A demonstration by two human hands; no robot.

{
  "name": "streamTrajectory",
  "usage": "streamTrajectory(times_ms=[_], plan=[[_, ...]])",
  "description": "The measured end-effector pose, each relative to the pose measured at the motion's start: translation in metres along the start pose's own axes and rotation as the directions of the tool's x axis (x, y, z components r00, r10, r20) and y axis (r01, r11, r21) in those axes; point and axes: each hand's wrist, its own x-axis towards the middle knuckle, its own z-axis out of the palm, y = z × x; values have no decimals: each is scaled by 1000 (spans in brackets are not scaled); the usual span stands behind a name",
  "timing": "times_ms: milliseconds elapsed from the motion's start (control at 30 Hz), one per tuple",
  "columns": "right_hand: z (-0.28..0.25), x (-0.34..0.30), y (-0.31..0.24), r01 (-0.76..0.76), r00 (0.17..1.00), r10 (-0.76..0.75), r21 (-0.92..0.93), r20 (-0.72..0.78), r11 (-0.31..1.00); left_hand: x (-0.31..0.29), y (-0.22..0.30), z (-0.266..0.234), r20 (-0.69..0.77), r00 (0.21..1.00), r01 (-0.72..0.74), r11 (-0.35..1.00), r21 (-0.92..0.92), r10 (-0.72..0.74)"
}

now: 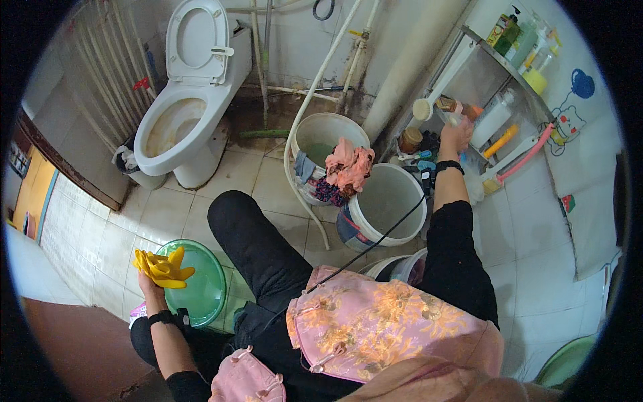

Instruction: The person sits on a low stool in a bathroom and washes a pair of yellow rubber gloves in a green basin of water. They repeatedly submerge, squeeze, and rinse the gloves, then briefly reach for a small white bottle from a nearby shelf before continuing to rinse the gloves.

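Observation:
My left hand [152, 287] is closed on yellow rubber gloves [163, 267], bunched up above the left rim of a green basin [216, 288] on the floor. Stretched out to the far right, my right hand [456, 134] reaches into a corner shelf rack [512, 63]. Its fingers are among things on the lower shelf and partly hidden, so whether they grip anything is unclear. Near them are a white bottle [493, 119], a yellow-orange tube [502, 141], a brown jar [410, 139] and the round head of a white long-handled brush [422, 109].
A white toilet [181, 120] with raised lid stands back left, a small bin [146, 179] beside it. Two white buckets stand ahead; pink cloth [349, 167] hangs over the rear bucket [315, 124], next to the front bucket [402, 201]. A pale hose [305, 110] trails to the floor.

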Motion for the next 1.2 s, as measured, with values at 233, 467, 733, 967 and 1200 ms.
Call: streamTrajectory(times_ms=[233, 467, 733, 967, 1200], plan=[[41, 33, 38, -166, 978, 156, 65, 136, 984, -10, -4, 5, 34, 998, -58, 998, 34, 57], [82, 49, 56, -196, 957, 286, 850, 56, 489, -13, -16, 10, -35, 996, -76, 996, 42, 77], [30, 17, 15, -369, 869, 178, 844, 462, -389, -8, -17, 19, 87, 994, -63, 998, -1, 62], [22, -86, -104, -758, 614, -380, 382, 692, -529, -22, 2, 58, 224, 975, 23, 992, -127, 6], [-42, -253, -275, -983, 20, -783, -132, 622, -130, -69, 28, 121, 496, 859, 242, 955, -172, -128]])
